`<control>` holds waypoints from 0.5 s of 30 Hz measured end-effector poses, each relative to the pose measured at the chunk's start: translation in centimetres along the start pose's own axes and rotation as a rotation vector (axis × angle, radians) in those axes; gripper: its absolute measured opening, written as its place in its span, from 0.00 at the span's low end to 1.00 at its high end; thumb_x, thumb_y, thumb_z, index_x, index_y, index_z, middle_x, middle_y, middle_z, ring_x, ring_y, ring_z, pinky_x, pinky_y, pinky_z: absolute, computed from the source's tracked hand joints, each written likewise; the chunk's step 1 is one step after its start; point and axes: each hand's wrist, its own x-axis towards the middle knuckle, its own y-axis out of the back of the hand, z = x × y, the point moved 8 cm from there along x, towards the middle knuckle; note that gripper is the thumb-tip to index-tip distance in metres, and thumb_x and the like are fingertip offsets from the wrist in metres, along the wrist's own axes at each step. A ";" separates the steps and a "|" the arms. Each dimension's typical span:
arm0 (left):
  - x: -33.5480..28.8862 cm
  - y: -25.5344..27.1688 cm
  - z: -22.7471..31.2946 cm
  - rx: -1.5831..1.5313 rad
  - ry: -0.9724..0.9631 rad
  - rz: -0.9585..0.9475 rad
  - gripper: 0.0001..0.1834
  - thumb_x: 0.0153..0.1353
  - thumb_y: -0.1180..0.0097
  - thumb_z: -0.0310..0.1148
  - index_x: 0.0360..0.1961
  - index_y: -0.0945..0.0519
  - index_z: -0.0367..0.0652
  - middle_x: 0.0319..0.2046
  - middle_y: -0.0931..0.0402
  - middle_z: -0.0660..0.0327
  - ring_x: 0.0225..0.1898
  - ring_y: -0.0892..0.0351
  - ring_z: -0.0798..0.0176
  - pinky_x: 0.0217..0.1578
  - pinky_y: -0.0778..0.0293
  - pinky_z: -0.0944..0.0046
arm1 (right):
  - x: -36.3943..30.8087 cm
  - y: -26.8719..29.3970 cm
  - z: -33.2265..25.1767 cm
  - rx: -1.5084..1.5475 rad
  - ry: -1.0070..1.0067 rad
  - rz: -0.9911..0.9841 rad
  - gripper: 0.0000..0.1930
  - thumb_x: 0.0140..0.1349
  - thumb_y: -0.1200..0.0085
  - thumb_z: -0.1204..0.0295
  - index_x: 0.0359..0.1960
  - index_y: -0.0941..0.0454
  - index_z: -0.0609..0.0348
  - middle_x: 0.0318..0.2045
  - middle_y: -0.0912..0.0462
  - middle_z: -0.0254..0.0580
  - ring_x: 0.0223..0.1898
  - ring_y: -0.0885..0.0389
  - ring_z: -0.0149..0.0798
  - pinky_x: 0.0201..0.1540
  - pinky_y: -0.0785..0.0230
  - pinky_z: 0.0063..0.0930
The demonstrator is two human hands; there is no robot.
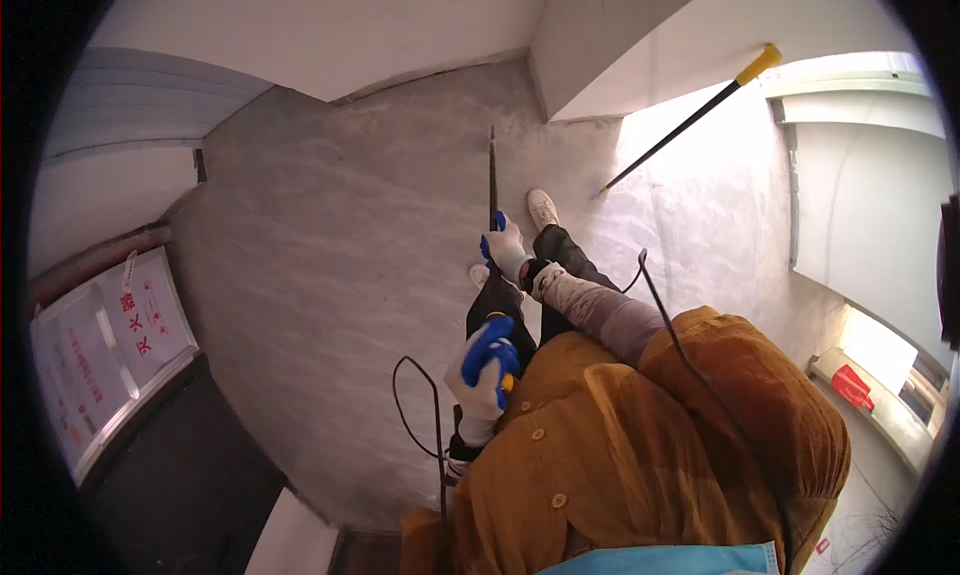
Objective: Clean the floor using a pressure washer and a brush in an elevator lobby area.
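A long black rod (493,180) with a pointed tip reaches forward from my body, over the grey floor. My right hand (507,250), in a white glove with blue on the fingers, is closed round its shaft about midway. Nearer my waist my left hand (482,368), gloved alike, grips the rod's rear end, where bits of yellow handle show between and below the fingers. The stretch of rod between my hands is mostly lost against my dark trousers. Whether the tip touches the floor I cannot tell.
A second black rod (672,138) with a yellow end leans at the right wall, its foot on the floor (330,265). A white cabinet with red printing (115,340) stands left. Black cords (440,435) hang beside me. A red object (852,386) lies right.
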 end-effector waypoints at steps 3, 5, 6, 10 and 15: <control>-0.7 -0.9 1.0 -0.014 -0.094 -0.262 0.20 0.47 0.52 0.26 0.42 0.24 0.28 0.27 0.26 0.59 0.28 0.28 0.68 0.35 0.31 0.70 | 0.3 0.4 2.3 0.055 -0.009 -0.028 0.20 0.52 0.52 0.78 0.50 0.29 0.54 0.24 0.23 0.38 0.25 0.22 0.37 0.26 0.32 0.31; -1.6 -0.1 0.8 0.072 -0.134 -0.336 0.22 0.45 0.51 0.29 0.42 0.24 0.29 0.28 0.26 0.57 0.30 0.28 0.67 0.35 0.32 0.70 | -2.0 1.3 2.0 -0.175 0.127 0.021 0.15 0.52 0.52 0.75 0.44 0.28 0.54 0.22 0.23 0.39 0.24 0.23 0.37 0.26 0.32 0.31; -2.3 0.3 0.0 0.022 -0.161 -0.366 0.22 0.45 0.51 0.30 0.42 0.24 0.29 0.27 0.27 0.57 0.30 0.28 0.67 0.35 0.32 0.70 | -3.5 1.6 1.0 -0.402 0.262 0.062 0.11 0.53 0.53 0.71 0.39 0.27 0.53 0.21 0.23 0.40 0.22 0.23 0.38 0.26 0.32 0.31; -3.3 0.0 -0.2 -0.033 -0.088 -0.346 0.21 0.47 0.51 0.33 0.40 0.23 0.29 0.28 0.26 0.58 0.28 0.28 0.68 0.32 0.32 0.71 | -5.8 2.3 1.1 -0.722 0.237 -0.082 0.11 0.50 0.53 0.69 0.32 0.23 0.59 0.25 0.21 0.52 0.30 0.20 0.48 0.34 0.31 0.37; -4.6 -1.4 -2.1 -0.099 -0.095 -0.232 0.19 0.51 0.53 0.33 0.38 0.23 0.28 0.24 0.25 0.60 0.23 0.29 0.70 0.26 0.33 0.73 | -4.8 4.2 3.0 -0.974 0.272 -0.261 0.10 0.52 0.54 0.68 0.31 0.24 0.60 0.25 0.21 0.53 0.30 0.20 0.52 0.34 0.30 0.42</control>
